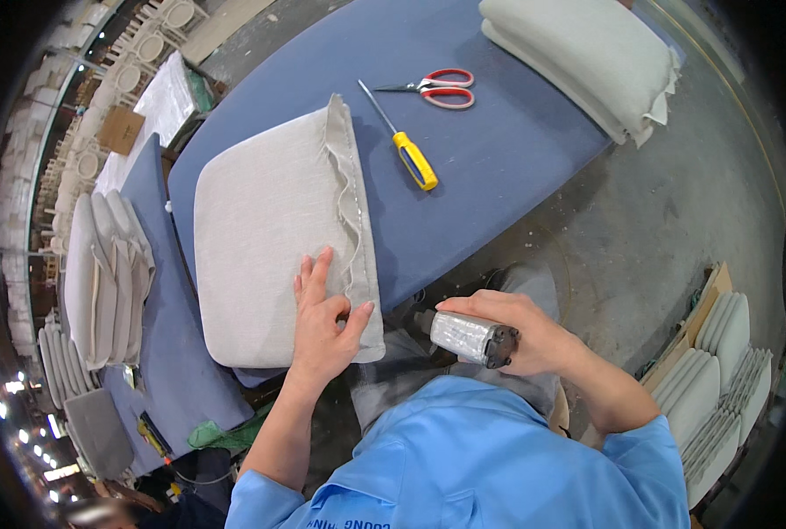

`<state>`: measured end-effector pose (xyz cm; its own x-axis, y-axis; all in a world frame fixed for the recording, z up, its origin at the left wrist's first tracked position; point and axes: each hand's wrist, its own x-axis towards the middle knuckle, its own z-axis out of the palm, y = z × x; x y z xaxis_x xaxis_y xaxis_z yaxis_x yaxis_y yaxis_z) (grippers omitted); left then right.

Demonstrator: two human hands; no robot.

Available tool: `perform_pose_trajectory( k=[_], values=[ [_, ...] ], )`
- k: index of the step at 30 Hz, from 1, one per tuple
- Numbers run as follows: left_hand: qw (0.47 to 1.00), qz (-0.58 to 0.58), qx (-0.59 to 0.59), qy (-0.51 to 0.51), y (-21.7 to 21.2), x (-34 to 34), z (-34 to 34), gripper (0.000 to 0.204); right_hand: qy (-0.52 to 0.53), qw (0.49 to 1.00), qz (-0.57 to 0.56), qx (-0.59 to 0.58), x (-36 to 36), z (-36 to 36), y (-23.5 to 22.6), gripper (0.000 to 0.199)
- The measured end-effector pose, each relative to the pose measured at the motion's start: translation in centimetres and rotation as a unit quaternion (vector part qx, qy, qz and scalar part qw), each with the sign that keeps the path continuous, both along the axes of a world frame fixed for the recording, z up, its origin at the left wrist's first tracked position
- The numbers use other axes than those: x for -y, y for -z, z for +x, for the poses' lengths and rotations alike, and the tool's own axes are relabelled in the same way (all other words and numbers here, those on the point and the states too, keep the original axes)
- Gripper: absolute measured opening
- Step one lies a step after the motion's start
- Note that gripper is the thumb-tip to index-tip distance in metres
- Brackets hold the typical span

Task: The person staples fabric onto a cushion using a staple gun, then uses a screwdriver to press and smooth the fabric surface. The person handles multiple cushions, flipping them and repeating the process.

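One silver tool (463, 335), one loose cushion (256, 238), one screwdriver (414, 161), one pair of scissors (427, 85), several stacked cushions (578, 53)

Bright, even light on your blue table (507, 167); soft shadow beside the right edge of the pale fabric seat cushion (261, 229). Glints on your silver-wrapped tool (460, 336). Yellow-handled screwdriver (414, 161) and red-handled scissors (446, 88) read crisp. Lower left dim, with small white lamps (3, 410) glaring and a blurred patch below. Fisheye bends your surroundings toward a black rim.
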<state>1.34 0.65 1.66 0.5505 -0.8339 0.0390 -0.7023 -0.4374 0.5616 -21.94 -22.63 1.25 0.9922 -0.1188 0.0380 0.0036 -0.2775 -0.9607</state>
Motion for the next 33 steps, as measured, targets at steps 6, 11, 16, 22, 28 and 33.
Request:
perform_pose_trajectory(
  k=[6, 11, 16, 22, 28, 33],
  values=[
    [1.000, 0.009, -0.018, 0.007, -0.3, -0.5, 0.4, 0.037, -0.029, 0.999, -0.018, 0.009, 0.2, 2.9, -0.2, 0.071],
    [1.000, -0.010, -0.020, 0.011, 0.2, -0.6, 0.3, 0.033, -0.042, 0.999, 0.016, 0.001, 0.4, 4.6, 0.0, 0.071],
    [0.998, -0.044, -0.037, 0.000, 0.7, -0.8, 0.1, 0.031, -0.065, 0.997, 0.028, -0.005, 0.2, 6.2, 0.5, 0.070],
    [0.996, -0.069, -0.050, -0.025, 1.5, -1.2, 0.1, 0.029, -0.090, 0.995, 0.037, -0.037, 0.0, 7.7, -0.1, 0.068],
    [0.995, -0.088, -0.036, -0.033, 1.8, -1.2, 0.0, 0.028, -0.096, 0.994, 0.035, -0.044, -0.3, 8.2, -0.3, 0.067],
    [0.994, -0.103, -0.032, -0.035, 2.2, -1.4, -0.1, 0.033, -0.103, 0.993, 0.024, -0.051, -0.3, 8.5, -0.5, 0.068]
  ],
)
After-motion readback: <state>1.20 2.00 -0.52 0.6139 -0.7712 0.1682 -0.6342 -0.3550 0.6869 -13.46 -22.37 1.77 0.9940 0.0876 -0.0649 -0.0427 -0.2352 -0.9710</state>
